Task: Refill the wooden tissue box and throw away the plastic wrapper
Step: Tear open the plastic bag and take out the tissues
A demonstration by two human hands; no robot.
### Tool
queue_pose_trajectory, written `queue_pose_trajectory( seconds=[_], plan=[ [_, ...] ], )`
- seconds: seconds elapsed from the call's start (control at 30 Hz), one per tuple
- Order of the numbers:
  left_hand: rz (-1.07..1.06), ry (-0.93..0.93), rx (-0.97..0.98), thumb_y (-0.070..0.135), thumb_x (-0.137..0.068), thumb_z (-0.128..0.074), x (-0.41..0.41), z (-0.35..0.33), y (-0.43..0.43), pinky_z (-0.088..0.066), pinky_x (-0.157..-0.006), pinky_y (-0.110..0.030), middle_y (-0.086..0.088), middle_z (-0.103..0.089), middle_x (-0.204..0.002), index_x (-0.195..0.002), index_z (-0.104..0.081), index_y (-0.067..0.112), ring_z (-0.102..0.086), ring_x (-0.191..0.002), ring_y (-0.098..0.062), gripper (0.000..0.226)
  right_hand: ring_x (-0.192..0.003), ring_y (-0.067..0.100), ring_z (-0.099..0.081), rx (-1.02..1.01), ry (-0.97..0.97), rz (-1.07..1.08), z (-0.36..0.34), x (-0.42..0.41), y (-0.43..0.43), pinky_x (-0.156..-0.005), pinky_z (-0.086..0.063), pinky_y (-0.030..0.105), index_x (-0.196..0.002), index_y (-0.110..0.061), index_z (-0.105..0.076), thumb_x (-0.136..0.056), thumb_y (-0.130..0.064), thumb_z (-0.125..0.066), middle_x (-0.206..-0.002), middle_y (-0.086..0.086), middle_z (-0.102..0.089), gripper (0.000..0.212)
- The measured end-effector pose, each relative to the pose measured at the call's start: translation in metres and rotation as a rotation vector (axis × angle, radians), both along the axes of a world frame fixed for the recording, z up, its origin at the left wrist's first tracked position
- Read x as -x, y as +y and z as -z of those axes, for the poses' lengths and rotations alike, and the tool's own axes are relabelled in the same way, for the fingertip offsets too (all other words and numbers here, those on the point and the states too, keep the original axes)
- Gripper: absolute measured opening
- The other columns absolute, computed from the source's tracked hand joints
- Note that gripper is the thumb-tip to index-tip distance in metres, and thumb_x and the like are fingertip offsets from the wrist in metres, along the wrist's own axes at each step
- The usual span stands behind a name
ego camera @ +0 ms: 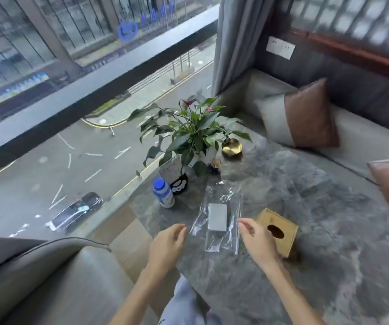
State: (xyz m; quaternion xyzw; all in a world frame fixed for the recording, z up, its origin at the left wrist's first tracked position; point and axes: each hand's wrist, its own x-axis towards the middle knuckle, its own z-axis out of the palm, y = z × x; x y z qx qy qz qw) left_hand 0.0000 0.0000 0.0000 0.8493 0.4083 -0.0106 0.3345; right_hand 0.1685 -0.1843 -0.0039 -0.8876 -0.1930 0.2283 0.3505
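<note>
A clear plastic wrapper (221, 235) lies flat on the grey marble table (306, 231), with a white pack of tissues (217, 216) inside it. Just to its right stands the wooden tissue box (280, 228), its oval slot facing up. My left hand (167, 247) hovers just left of the wrapper, fingers loosely curled and apart, holding nothing. My right hand (256, 242) is between the wrapper and the box, fingers apart and empty, partly covering the box's near left corner.
Behind the wrapper stand a small white bottle with a blue cap (163, 193), a card holder (177, 177), a potted plant (193, 134) and a gold dish (231, 147). A cushioned bench with pillows (306, 116) runs along the right. A grey armchair (48, 277) is at lower left, beside a large window.
</note>
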Motion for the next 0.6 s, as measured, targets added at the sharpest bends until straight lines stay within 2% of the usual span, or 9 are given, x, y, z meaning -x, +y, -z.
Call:
queue_pose_trajectory(
  seconds=[0.13, 0.23, 0.33, 0.4, 0.5, 0.53, 0.6],
  plan=[
    [0.026, 0.129, 0.192, 0.039, -0.094, -0.052, -0.065, 0.052, 0.026, -0.049, -0.091, -0.037, -0.003, -0.068, -0.121, -0.118, -0.061, 0.021, -0.061, -0.114, -0.027, 0.031, -0.110, 0.020, -0.063, 0.097, 0.231, 0.178, 0.056, -0.030, 0.045, -0.091, -0.050, 0.033, -0.125, -0.017, -0.063, -0.097, -0.015, -0.053, -0.125, 0.005, -0.067, 0.030],
    [0.022, 0.198, 0.369, 0.035, -0.092, -0.057, -0.106, 0.097, 0.041, -0.044, -0.099, -0.041, -0.019, -0.056, -0.130, -0.131, -0.046, 0.007, -0.052, -0.123, -0.036, 0.049, -0.119, 0.030, -0.058, 0.173, 0.354, 0.347, 0.098, -0.049, 0.067, -0.094, -0.048, 0.038, -0.139, -0.014, -0.049, -0.094, 0.000, -0.049, -0.138, 0.015, -0.055, 0.047],
    [0.007, 0.259, 0.450, 0.034, -0.087, -0.065, -0.128, 0.131, 0.047, -0.042, -0.103, -0.043, -0.021, -0.049, -0.131, -0.132, -0.042, 0.004, -0.049, -0.121, -0.039, 0.059, -0.129, 0.032, -0.050, 0.229, 0.443, 0.475, 0.128, -0.056, 0.072, -0.106, -0.043, 0.042, -0.148, -0.009, -0.037, -0.093, 0.001, -0.054, -0.146, 0.014, -0.048, 0.058],
    [-0.011, 0.241, 0.464, 0.031, -0.084, -0.069, -0.138, 0.142, 0.050, -0.047, -0.095, -0.039, -0.015, -0.049, -0.119, -0.126, -0.046, 0.004, -0.055, -0.107, -0.034, 0.055, -0.121, 0.031, -0.056, 0.255, 0.538, 0.532, 0.141, -0.056, 0.073, -0.101, -0.046, 0.041, -0.145, -0.008, -0.040, -0.094, -0.004, -0.057, -0.139, 0.014, -0.055, 0.054],
    [-0.077, 0.129, 0.577, 0.016, -0.085, -0.070, -0.147, 0.150, 0.056, -0.048, -0.062, -0.014, -0.002, -0.055, -0.092, -0.126, -0.046, 0.000, -0.057, -0.076, -0.013, 0.051, -0.107, 0.027, -0.060, 0.243, 0.618, 0.609, 0.151, -0.055, 0.072, -0.093, -0.048, 0.039, -0.136, -0.008, -0.049, -0.094, -0.015, -0.059, -0.127, 0.012, -0.061, 0.044],
    [-0.079, 0.113, 0.619, 0.015, -0.085, -0.070, -0.148, 0.153, 0.057, -0.050, -0.060, -0.015, -0.003, -0.058, -0.092, -0.126, -0.045, 0.000, -0.058, -0.076, -0.013, 0.050, -0.101, 0.025, -0.060, 0.232, 0.630, 0.636, 0.154, -0.055, 0.071, -0.091, -0.048, 0.040, -0.132, -0.007, -0.052, -0.094, -0.018, -0.058, -0.119, 0.012, -0.064, 0.039],
    [-0.058, 0.122, 0.699, 0.018, -0.086, -0.071, -0.150, 0.155, 0.057, -0.058, -0.074, -0.036, -0.015, -0.063, -0.103, -0.123, -0.046, 0.001, -0.064, -0.088, -0.026, 0.048, -0.088, 0.023, -0.059, 0.185, 0.677, 0.691, 0.155, -0.057, 0.069, -0.082, -0.050, 0.039, -0.121, -0.004, -0.059, -0.096, -0.024, -0.056, -0.098, 0.010, -0.066, 0.032]
  ],
)
